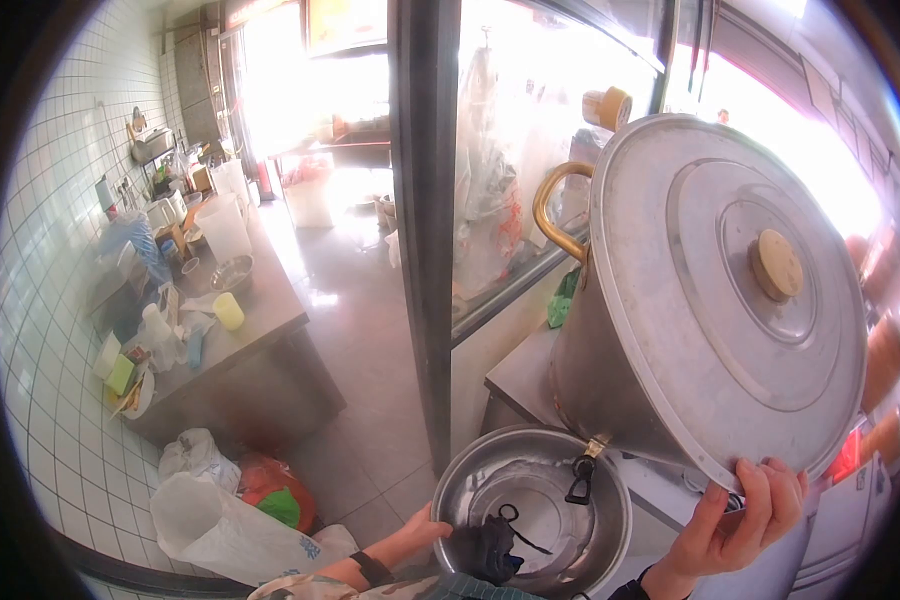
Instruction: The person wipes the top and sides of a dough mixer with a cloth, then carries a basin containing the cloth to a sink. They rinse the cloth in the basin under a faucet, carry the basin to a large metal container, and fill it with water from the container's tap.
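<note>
A large metal pot (580, 350) with a brass side handle (547, 215) fills the right side. Its wide round lid (650, 270) has a tan knob (776, 265) and faces me. My right hand (735, 525) is closed on the lid's near edge, thumb on one side and fingers on the other. Low on the pot, a tap with a black lever (580, 480) hangs over a steel basin (454, 465). My left hand (427, 525) grips the basin's left rim; its fingertips are partly hidden. Inside the basin shows a dark crumpled shape (492, 548) with a ring and thin strip, which I cannot identify.
A dark post (420, 250) and glass window stand behind the pot. At left, a steel counter (260, 335) carries several containers, including a yellow cup (228, 311). White and red plastic bags (210, 530) lie on the floor below. A tape roll (607, 108) sits beyond the lid.
</note>
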Demonstrator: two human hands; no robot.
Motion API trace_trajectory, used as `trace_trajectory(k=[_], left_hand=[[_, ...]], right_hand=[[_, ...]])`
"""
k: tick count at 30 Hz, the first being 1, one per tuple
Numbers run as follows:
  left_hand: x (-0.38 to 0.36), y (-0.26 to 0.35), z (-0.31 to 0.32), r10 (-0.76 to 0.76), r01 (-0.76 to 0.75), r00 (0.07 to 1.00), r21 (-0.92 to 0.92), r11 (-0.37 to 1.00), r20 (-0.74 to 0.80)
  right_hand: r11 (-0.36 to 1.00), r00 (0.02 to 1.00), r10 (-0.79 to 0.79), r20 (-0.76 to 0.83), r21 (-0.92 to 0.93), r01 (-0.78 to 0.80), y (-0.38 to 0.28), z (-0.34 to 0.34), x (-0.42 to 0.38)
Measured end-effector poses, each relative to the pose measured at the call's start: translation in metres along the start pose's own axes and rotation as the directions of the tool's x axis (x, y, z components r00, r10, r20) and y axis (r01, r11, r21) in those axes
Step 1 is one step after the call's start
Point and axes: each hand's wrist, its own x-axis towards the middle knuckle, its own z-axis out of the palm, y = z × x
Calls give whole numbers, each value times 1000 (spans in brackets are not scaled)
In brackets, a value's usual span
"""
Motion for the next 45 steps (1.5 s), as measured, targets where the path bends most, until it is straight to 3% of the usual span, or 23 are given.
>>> trace_trajectory(k=[19,24,30,37,45], left_hand=[[-2,3,1,-31,33,998,36,999,-55],[-6,6,2,46,-47,998,-38,998,-29],[-16,25,3,-50,52,998,-28,998,46],[-16,20,0,-11,14,997,-51,999,71],[-15,20,0,-4,8,997,-54,999,78]], right_hand=[[1000,1000,26,13,4,-27,0,-1,-2],[1000,1000,24,4,-4,-24,1,-1,-3],[1000,1000,13,5,-17,-13,2,-1,-3],[999,1000,27,-7,35,-27,-4,1,1],[999,1000,14,0,-32,-14,0,0,-1]])
